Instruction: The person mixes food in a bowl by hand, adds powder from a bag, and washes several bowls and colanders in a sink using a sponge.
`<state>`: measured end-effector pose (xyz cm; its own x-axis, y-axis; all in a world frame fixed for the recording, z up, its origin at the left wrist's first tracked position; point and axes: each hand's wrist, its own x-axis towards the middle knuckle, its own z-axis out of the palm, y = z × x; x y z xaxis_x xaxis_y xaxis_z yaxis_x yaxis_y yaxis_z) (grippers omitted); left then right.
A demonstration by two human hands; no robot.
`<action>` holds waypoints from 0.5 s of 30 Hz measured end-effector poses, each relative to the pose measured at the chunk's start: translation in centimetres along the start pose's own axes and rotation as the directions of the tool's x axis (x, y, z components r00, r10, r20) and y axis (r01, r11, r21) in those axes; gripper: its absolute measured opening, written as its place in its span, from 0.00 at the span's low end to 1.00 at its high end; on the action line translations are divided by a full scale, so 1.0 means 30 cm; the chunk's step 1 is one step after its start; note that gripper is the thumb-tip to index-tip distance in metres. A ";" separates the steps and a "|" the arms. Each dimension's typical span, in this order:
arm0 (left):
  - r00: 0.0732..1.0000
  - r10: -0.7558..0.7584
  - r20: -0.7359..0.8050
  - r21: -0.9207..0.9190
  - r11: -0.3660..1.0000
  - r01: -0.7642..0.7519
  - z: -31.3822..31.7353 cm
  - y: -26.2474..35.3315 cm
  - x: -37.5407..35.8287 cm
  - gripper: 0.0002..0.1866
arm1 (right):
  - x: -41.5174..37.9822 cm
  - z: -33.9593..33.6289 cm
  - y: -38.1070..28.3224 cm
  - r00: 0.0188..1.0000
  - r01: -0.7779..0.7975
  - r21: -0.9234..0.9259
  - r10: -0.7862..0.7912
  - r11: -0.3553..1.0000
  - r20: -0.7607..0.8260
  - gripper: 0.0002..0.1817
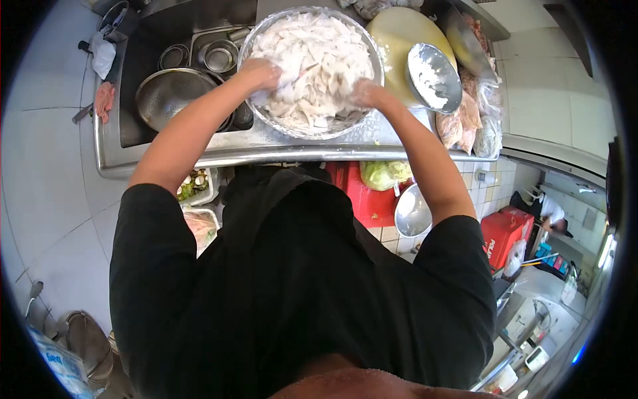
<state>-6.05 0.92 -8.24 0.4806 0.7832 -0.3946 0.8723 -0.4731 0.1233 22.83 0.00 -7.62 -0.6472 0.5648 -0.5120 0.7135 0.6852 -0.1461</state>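
Observation:
A wide steel bowl full of white, flour-coated food pieces stands on the steel counter edge in front of me. My left hand is sunk into the pieces at the bowl's left side, fingers closed around a clump. At the right side my right hand also grips some of the pieces. Both hands are dusted white.
A sink at the left holds a steel colander and small steel bowls. A yellow cutting board and a flour-smeared steel bowl lie to the right, beside bagged food. Below the counter are a red bin and cabbage.

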 end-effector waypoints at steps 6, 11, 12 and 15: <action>0.956 0.014 0.292 -0.564 0.810 0.160 0.081 0.092 -0.045 0.24 | 0.063 0.253 -0.153 0.997 0.034 0.145 -0.022 0.989 -0.079 0.21; 0.936 -0.086 0.341 -0.914 -0.265 0.308 0.478 0.101 0.039 0.25 | 0.198 0.518 -0.180 0.965 0.061 0.023 -0.053 0.998 -0.259 0.21; 0.950 -0.106 0.294 -0.916 -0.316 0.248 0.511 0.108 0.043 0.25 | 0.215 0.545 -0.189 0.945 0.064 -0.029 -0.070 0.998 -0.318 0.21; 0.976 -0.132 0.172 -0.886 -0.454 0.094 0.564 0.133 0.084 0.24 | 0.250 0.396 -0.285 0.803 -0.392 0.917 0.514 0.075 0.302 0.15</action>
<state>-2.90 -5.83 -24.16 0.3381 0.7579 -0.5580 -0.2705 0.6461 0.7137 15.08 -7.08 -20.26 -0.0719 0.6670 -0.7416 0.5532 -0.5920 -0.5861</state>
